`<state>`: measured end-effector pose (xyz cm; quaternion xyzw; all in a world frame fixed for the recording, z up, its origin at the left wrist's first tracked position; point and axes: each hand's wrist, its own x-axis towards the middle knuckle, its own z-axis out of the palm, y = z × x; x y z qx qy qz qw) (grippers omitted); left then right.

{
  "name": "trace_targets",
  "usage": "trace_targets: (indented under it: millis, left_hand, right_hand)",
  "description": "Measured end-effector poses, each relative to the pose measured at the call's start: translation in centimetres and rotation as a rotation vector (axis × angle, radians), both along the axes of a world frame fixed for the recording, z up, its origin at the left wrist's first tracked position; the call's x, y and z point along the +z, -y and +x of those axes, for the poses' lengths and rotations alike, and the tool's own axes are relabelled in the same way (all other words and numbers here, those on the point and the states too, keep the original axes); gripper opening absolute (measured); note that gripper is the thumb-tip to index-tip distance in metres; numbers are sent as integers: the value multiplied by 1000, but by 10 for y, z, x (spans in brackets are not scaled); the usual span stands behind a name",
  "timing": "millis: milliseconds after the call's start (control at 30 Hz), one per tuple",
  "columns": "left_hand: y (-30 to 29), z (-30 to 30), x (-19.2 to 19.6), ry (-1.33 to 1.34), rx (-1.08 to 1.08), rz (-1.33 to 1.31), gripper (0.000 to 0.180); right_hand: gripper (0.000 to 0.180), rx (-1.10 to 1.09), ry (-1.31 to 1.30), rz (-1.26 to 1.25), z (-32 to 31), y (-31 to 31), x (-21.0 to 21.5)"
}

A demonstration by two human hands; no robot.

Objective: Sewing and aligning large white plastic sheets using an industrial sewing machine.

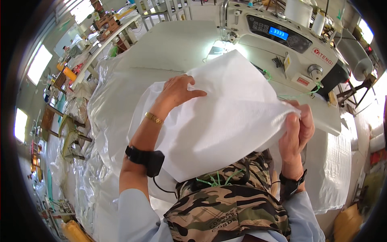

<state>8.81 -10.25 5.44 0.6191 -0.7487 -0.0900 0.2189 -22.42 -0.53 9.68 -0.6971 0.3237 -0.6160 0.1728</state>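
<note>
A large white woven plastic sheet (236, 109), perhaps a sack, spreads across the front of a sewing machine table and hangs toward my lap. On its right edge my right hand (297, 127) is closed, thumb and fingers pinching the bunched material. My left hand (179, 90) lies over the sheet's left part, its thumb stretched away from the fingers. The sheet's far corner points up toward the lit needle area of the sewing machine (278, 30), just short of the machine head. Some fingertips of the left hand are hard to make out against the sheet.
Clear plastic sheeting (107, 101) is heaped along the table's left side. Green thread (304, 93) trails by the machine's handwheel (315, 71). White thread cones (318, 23) stand behind the machine. A long bench (102, 46) with cluttered items runs at far left.
</note>
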Motion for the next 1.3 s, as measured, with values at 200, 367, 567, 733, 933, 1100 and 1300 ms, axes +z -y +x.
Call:
trace_targets:
  millis: [200, 367, 567, 733, 933, 1100, 1300]
  left_hand:
    - [14, -16, 6, -213, -77, 159, 98]
    - [9, -49, 13, 107, -293, 145, 104]
    - [-15, -76, -36, 283, -364, 282, 99]
    - [-45, -62, -87, -19, -476, 272, 118]
    - [-68, -86, -101, -132, -683, 744, 85]
    - [-104, -63, -169, -30, -872, 239, 56]
    - [-94, -39, -139, 228, -605, 356, 25]
  right_hand:
    - [15, 401, -29, -110, 19, -1, 3]
    - [15, 470, -272, -275, 25, -12, 16]
    - [21, 465, -466, -396, 42, -29, 4]
    - [20, 517, -472, -443, 56, -37, -4]
    - [20, 728, -504, -454, 84, -50, -24]
    - [16, 692, -395, -367, 71, -54, -33]
    - [14, 741, -306, -383, 71, -62, -47]
